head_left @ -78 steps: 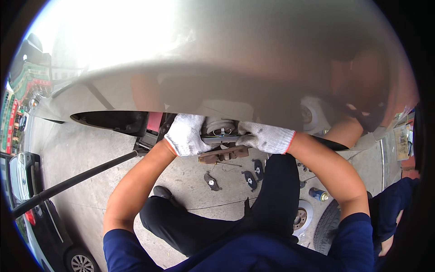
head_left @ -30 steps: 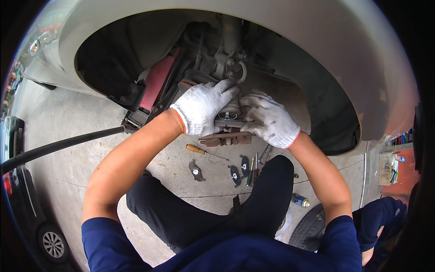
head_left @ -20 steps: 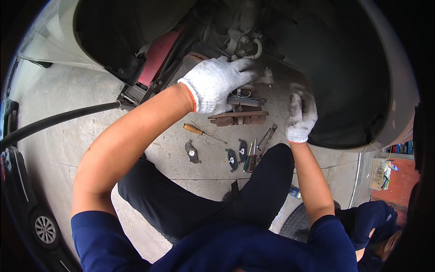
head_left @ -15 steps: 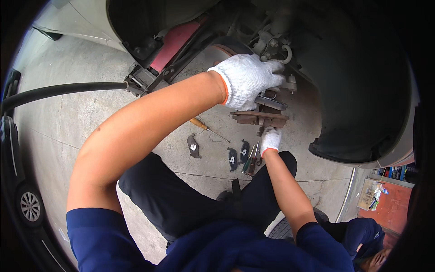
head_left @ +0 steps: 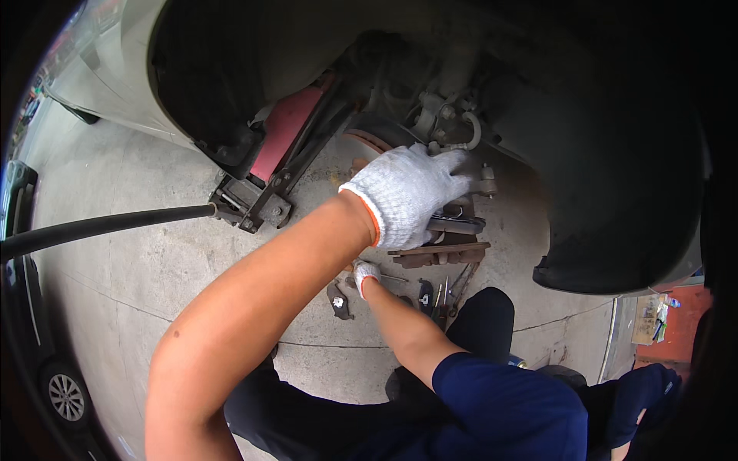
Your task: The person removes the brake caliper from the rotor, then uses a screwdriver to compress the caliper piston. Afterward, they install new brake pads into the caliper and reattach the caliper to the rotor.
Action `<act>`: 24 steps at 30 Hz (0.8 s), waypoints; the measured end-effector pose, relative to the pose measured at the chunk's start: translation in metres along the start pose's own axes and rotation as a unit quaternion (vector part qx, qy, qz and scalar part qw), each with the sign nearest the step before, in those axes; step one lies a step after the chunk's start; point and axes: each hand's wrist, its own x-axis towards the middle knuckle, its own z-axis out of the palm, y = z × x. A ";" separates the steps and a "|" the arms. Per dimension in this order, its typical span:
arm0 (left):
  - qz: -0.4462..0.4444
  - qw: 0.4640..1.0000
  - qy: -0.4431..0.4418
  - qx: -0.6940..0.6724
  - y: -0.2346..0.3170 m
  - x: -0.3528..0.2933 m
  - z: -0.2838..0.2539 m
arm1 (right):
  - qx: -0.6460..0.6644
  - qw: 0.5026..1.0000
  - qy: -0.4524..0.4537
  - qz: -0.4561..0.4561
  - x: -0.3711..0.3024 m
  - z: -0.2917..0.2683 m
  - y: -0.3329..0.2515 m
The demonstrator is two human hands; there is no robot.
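Observation:
My left hand [head_left: 407,188], in a white knit glove with an orange cuff, is wrapped over the brake caliper [head_left: 455,224] at the hub, covering most of it. Below it juts a rusty brown brake part [head_left: 438,255]. Down on the concrete, my right hand [head_left: 367,276], gloved too, is closed round the handle of a screwdriver [head_left: 395,278], whose thin shaft points right. A dark brake pad [head_left: 338,300] lies just left of that hand. Another pad [head_left: 426,295] and several hand tools [head_left: 440,300] lie to its right, partly hidden by my forearm.
A red floor jack [head_left: 286,132] with a long black handle [head_left: 115,229] stands at the left under the car. The dark wheel-arch liner [head_left: 615,184] hangs on the right. Another person's dark sleeve [head_left: 644,396] shows at lower right, near a red cabinet [head_left: 680,330].
My right hand has left the underside of the rusty brake part, moved left and down, and taken hold of the screwdriver's handle. My left hand stays at the caliper. The view has shifted.

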 end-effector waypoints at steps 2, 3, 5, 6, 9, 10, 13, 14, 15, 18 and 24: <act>0.018 0.999 0.043 -0.028 0.005 0.007 -0.001 | -0.104 0.971 0.168 -0.133 -0.007 -0.044 0.003; 0.036 0.998 0.053 -0.029 0.008 0.013 -0.002 | -0.150 0.941 0.245 -0.182 -0.009 -0.073 0.006; 0.031 0.997 0.062 -0.028 0.009 0.012 -0.003 | -0.161 0.923 0.281 -0.209 -0.042 -0.107 -0.003; 0.010 0.999 0.040 -0.017 0.008 0.008 -0.001 | -0.115 0.942 0.259 -0.179 -0.082 -0.113 -0.015; 0.026 0.997 0.067 -0.025 0.014 0.009 -0.003 | 0.198 0.962 0.128 -0.140 -0.173 -0.185 -0.050; 0.026 0.997 0.065 -0.021 0.016 0.013 -0.002 | 0.297 0.941 0.078 -0.141 -0.189 -0.214 -0.052; 0.024 0.997 0.066 -0.019 0.016 0.016 -0.001 | 0.310 0.926 0.069 -0.204 -0.292 -0.293 -0.070; 0.022 0.997 0.066 -0.019 0.016 0.015 -0.003 | 0.294 0.924 0.041 -0.243 -0.333 -0.317 -0.077; 0.019 0.998 0.063 -0.017 0.016 0.013 -0.003 | 0.260 0.927 0.034 -0.270 -0.376 -0.339 -0.083; 0.009 0.998 0.057 -0.014 0.019 0.012 -0.008 | 0.052 0.928 0.039 -0.368 -0.485 -0.384 -0.111; -0.018 0.999 0.020 -0.040 0.018 0.013 -0.009 | -0.459 0.687 0.154 -0.541 -0.572 -0.398 -0.158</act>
